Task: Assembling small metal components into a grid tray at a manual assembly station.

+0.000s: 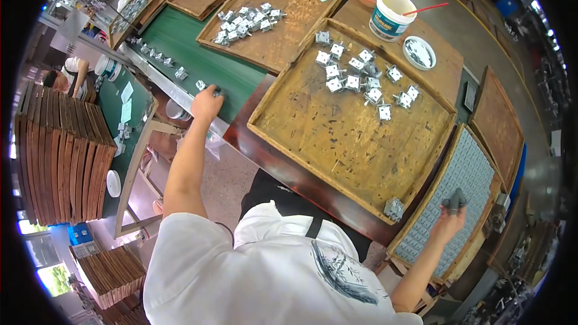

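Grey metal part [456, 199] gripped in the right hand [450, 216]; left hand [206, 103] closed on a small fitting [217, 91] at the green belt [198, 54].

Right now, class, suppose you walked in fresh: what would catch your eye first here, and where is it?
First, the big wooden tray in the middle, with a cluster of metal parts at its far end. Then the two outstretched arms: the left hand at a part on the green belt, the right hand holding a dark grey piece over a grey gridded tray. A white bucket stands beyond.
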A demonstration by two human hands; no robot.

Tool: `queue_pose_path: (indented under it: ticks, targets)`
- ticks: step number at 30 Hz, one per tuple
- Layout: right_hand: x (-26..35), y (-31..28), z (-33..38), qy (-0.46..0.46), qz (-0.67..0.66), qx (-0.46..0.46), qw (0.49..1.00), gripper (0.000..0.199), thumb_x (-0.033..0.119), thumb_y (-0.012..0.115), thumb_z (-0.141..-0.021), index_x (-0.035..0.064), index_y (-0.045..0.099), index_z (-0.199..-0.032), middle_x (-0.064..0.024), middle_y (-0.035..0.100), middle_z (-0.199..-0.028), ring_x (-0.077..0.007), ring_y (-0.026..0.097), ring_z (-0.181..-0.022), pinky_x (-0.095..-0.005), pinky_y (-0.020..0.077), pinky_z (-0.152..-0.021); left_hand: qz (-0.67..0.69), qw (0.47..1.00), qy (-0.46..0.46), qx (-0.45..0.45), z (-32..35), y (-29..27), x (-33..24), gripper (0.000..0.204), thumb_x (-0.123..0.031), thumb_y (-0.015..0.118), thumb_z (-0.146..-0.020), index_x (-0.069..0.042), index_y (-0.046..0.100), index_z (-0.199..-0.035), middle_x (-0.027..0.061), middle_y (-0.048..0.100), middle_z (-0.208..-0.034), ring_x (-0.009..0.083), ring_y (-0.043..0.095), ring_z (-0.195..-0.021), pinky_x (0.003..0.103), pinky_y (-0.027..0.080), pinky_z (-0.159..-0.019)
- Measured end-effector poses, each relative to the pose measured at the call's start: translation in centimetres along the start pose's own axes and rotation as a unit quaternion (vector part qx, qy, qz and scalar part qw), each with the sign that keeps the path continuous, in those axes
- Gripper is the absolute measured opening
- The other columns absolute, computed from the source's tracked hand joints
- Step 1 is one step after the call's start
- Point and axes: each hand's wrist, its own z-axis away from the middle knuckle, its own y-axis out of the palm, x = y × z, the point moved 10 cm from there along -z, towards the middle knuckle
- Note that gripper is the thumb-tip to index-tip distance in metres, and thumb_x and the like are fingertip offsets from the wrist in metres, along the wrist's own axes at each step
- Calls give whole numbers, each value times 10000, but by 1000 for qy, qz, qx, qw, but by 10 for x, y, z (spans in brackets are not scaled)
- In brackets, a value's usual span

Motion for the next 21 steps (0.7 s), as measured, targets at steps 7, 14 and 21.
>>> queue_pose_path:
  ticks: [7, 14, 21]
  targets:
    - [36, 106, 64, 24, -12, 48, 998, 239, 15, 575, -927, 3, 595, -1165, -53, 626, -1024, -133, 615, -832, -270, 526, -686, 730, 654, -19, 197, 67, -8, -118, 391, 59, 546, -858, 5, 568, -1245, 84, 655, -1081, 189, 654, -946, 296, 540, -781]
    - [58, 223, 108, 30, -9, 216, 976, 349, -5, 674, -841, 25, 588, -1178, -40, 629, -1046, -136, 617, -916, -282, 523, -772, 780, 500, 88, 366, 202, -27, -260, 377, 3, 687, -821, 8, 591, -1185, 72, 623, -1138, 190, 604, -1053, 337, 487, -943]
    - [85, 234, 131, -193, 395, 285, 852, 318, 128, 724, -812, -8, 580, -1060, -161, 636, -908, -292, 645, -745, -353, 518, -654, 700, 528, 234, 421, 243, -50, -313, 369, 35, 681, -825, 6, 611, -1186, 30, 592, -1136, 138, 577, -1057, 283, 465, -927]
